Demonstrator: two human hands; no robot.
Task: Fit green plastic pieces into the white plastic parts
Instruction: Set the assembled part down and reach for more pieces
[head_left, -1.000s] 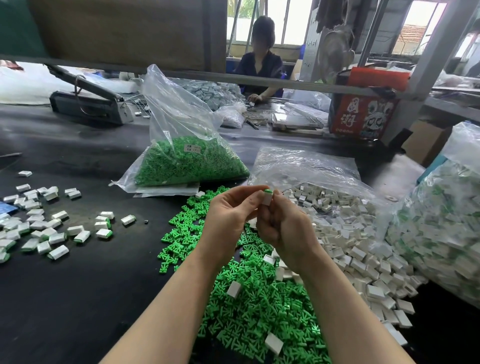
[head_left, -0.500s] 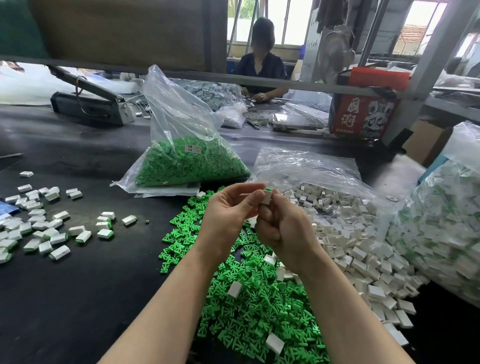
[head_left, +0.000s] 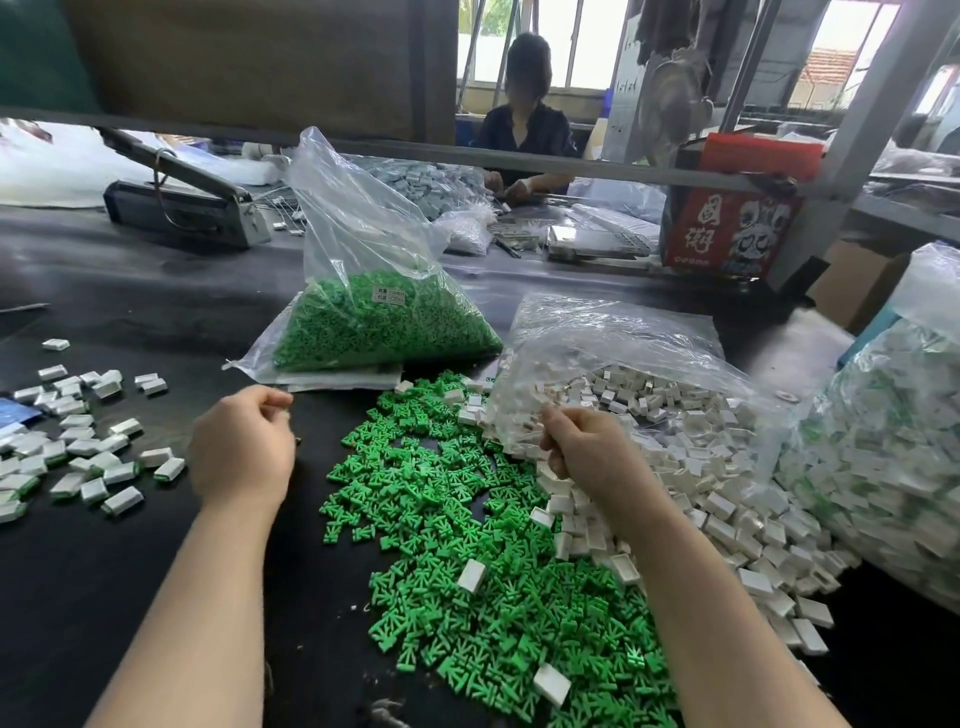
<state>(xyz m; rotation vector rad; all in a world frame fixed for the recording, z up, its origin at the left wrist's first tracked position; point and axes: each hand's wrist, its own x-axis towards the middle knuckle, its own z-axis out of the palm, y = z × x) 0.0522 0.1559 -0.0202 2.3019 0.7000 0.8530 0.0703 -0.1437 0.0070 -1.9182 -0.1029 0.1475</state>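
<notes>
The left hand (head_left: 241, 447) hangs over the dark table (head_left: 104, 571), fingers curled in; what it holds cannot be seen. The right hand (head_left: 587, 449) digs curled fingers into the white parts (head_left: 727, 499) spilling from a clear bag (head_left: 613, 332) on the right. Between the hands lies a heap of green pieces (head_left: 467, 545), too many to count. One bag of green pieces (head_left: 374, 317) sits farther back. Finished white parts (head_left: 78, 447) lie at left.

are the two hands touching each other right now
No, the left hand hovers over bare black table while the right hand is apart from it, at the white parts pile.
</notes>
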